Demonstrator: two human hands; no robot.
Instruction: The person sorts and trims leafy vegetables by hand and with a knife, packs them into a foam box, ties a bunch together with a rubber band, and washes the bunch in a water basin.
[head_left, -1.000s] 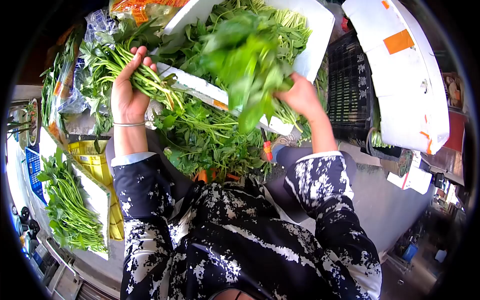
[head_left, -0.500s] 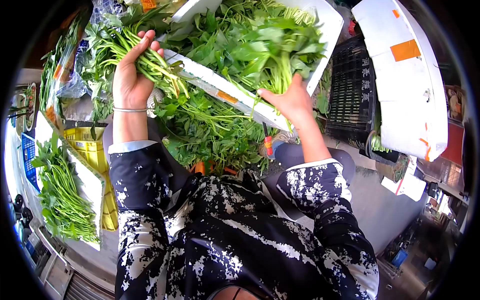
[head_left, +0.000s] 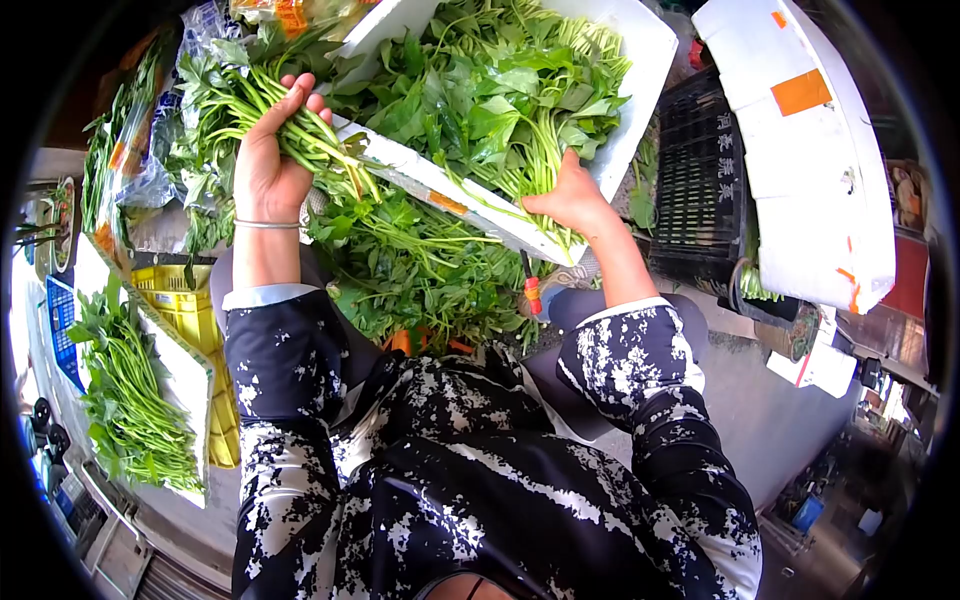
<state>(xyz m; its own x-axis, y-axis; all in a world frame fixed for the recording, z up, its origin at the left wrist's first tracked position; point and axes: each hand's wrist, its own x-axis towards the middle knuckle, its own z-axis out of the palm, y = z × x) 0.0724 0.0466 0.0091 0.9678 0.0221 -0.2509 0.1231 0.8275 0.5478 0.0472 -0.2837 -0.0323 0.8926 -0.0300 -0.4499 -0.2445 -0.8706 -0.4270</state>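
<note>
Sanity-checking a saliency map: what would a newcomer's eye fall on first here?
Probably the white foam box at top centre, heaped with leafy greens, the right hand on a bunch at its near side. Then the left hand, upper left, holding another bunch by its stems. Third, the bright yellow crate at the left.

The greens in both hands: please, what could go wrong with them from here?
Left-hand bunch: the left hand holds it outside the foam box, so loose stems might slip onto the greens below.

Right-hand bunch: the right hand is around its stems, whose ends reach the box's near rim; they could catch or bend there if pressed down.
</note>
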